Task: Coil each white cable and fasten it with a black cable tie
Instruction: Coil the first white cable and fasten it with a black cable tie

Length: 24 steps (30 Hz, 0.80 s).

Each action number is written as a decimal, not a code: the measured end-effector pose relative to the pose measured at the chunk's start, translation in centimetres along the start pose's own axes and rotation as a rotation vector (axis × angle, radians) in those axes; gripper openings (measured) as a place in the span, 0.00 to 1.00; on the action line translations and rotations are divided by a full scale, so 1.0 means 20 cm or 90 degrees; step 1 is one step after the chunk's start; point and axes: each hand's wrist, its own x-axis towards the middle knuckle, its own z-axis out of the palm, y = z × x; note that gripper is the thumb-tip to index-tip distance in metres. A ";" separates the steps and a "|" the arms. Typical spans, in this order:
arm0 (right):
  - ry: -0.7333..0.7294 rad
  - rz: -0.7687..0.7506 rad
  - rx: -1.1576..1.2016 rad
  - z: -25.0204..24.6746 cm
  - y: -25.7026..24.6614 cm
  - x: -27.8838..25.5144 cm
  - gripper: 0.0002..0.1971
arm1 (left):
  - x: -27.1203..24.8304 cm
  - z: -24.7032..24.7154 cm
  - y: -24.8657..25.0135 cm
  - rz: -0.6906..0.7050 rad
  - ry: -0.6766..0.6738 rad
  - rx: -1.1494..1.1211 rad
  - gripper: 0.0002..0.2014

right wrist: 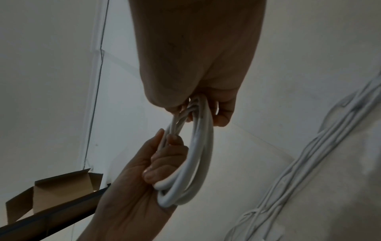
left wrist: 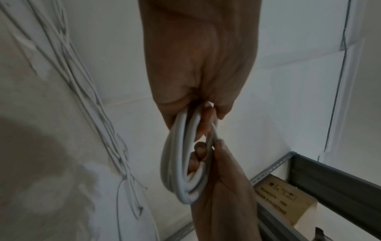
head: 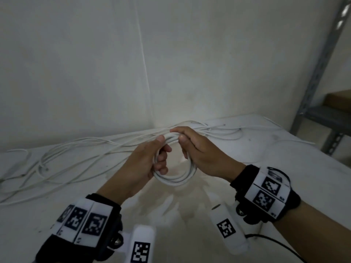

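A white cable coil (head: 175,179) of several loops hangs above the table between both hands. My left hand (head: 150,160) grips its left side, fingers curled through the ring. My right hand (head: 191,147) pinches the coil's top right, thumb on the near side. In the left wrist view the coil (left wrist: 175,163) runs from my left hand (left wrist: 198,104) down to my right hand (left wrist: 216,163). In the right wrist view the coil (right wrist: 198,154) links my right hand (right wrist: 206,107) and my left hand (right wrist: 160,163). No black cable tie is visible.
Loose white cables (head: 79,152) sprawl over the white table (head: 284,168) along the back wall. A grey metal shelf rack (head: 322,118) stands at the right with a cardboard box (left wrist: 284,202) on it. An open cardboard box (right wrist: 55,189) shows in the right wrist view.
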 end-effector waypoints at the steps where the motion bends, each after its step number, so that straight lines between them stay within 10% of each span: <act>1: 0.005 0.009 0.004 -0.01 0.01 -0.02 0.15 | 0.01 0.03 -0.02 0.001 0.006 0.002 0.18; 24: -0.012 0.531 -0.388 -0.61 0.48 -0.57 0.13 | 0.11 0.30 -0.23 -0.018 0.029 0.067 0.18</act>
